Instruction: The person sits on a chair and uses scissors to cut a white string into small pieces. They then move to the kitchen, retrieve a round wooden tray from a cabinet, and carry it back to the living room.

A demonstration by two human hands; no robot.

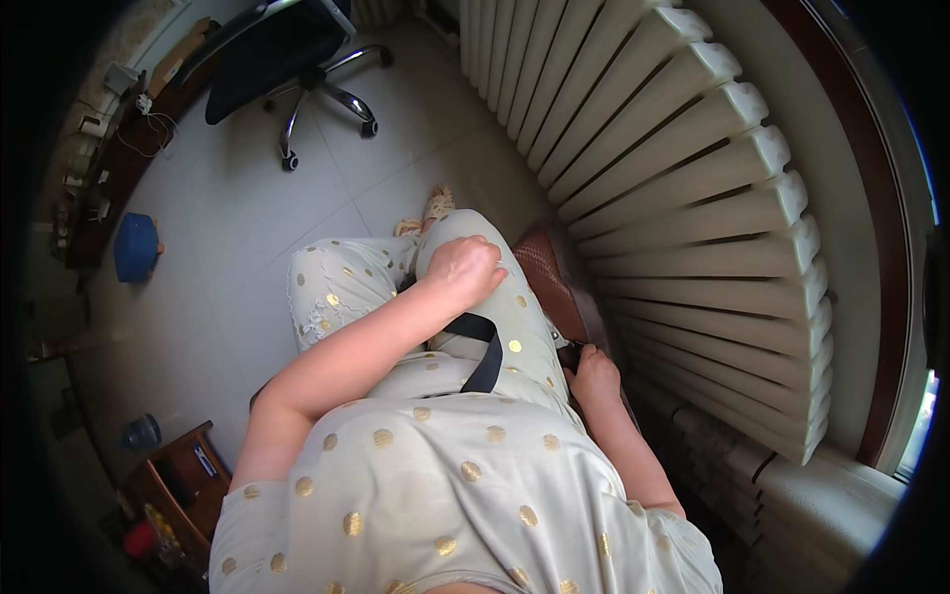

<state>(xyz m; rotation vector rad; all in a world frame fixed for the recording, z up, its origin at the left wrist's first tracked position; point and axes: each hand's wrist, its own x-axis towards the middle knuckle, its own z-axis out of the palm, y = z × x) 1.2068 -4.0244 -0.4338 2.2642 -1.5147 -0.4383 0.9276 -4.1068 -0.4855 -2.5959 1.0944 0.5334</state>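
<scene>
My left hand [466, 269] is curled into a fist above my right thigh. A thin pale sliver shows beside its thumb; whether it is held there is unclear. Below that wrist, a black strap [486, 353] lies looped across the lap of my cream trousers [471, 237] with gold dots. Beside my right hip, my right hand [597, 379] has its fingers bent around a small dark thing [570, 355], mostly hidden by the hand. Next to it, a small metal fitting [558, 338] catches light. A brown woven-textured item [549, 278] stands along my right leg.
A ribbed cream radiator [668, 215] rises close on my right. Ahead stands a black office chair [297, 74] with chrome legs on the tiled floor [223, 223]. To the left are a blue stool [136, 247], a wooden shelf unit [194, 479] and a water bottle [141, 433].
</scene>
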